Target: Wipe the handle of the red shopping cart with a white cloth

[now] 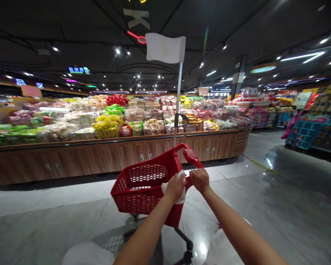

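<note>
Head view: red cart noted at lower centre of the frame, standing on a grey floor. Right hand has its fingers clamped around the cart's red handle, on the section just right of centre. Left hand is immediately beside it, fingers closed on a white cloth at the cart's near edge; whether they also grip the handle cannot be told. A pole bearing a white flag rises at upper centre. Behind, a wood-fronted surface carries packaged goods across the middle of the frame, left to centre-right.
</note>
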Demonstrator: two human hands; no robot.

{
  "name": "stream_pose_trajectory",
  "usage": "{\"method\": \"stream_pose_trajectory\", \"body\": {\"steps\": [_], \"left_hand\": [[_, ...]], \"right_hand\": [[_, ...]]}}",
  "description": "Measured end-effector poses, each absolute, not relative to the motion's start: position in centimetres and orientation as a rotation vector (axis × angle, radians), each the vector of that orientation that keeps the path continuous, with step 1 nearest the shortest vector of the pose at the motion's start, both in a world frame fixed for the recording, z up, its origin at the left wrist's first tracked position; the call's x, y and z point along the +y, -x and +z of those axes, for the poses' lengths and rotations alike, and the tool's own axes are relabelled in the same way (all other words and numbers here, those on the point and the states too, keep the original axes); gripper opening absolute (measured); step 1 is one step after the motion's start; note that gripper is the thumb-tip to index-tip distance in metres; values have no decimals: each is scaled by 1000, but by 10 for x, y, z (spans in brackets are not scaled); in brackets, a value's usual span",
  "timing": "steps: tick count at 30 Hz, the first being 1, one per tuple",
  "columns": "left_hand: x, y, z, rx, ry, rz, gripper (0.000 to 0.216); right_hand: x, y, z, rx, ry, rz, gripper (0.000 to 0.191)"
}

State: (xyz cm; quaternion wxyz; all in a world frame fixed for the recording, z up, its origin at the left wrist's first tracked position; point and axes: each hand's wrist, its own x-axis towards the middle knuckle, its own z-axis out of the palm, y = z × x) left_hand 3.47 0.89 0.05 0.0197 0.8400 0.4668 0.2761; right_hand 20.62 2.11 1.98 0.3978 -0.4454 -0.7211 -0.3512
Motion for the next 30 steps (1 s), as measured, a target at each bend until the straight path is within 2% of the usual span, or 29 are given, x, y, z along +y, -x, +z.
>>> {"method": "stream_pose_trajectory", "body": {"steps": [3, 10, 13, 18, 23, 26, 30], "left_hand": [[9, -29, 2, 1479, -2580, 788, 37], [3, 124, -44, 1770, -2452, 583, 38], [1, 155, -52, 1902, -2422, 518, 35], [3, 84, -38, 1797, -2453, 546, 34], [9, -8, -23, 1656, -2473, 612, 43], [9, -3, -24, 1672, -2473, 507, 41], [-3, 61, -39, 1805, -2462, 396, 37]], "right_hand": [[27, -215, 19, -1893, 1110, -898, 44], [30, -247, 20, -2010, 1130, -896, 42], [28, -256, 26, -2030, 1249, -869, 39], [19, -221, 34, -2115, 1347, -727, 25], [12, -162, 4, -2329, 1323, -521, 21], [11, -159, -14, -2296, 1346, -568, 18], [10, -174, -18, -2311, 1319, -604, 15]]}}
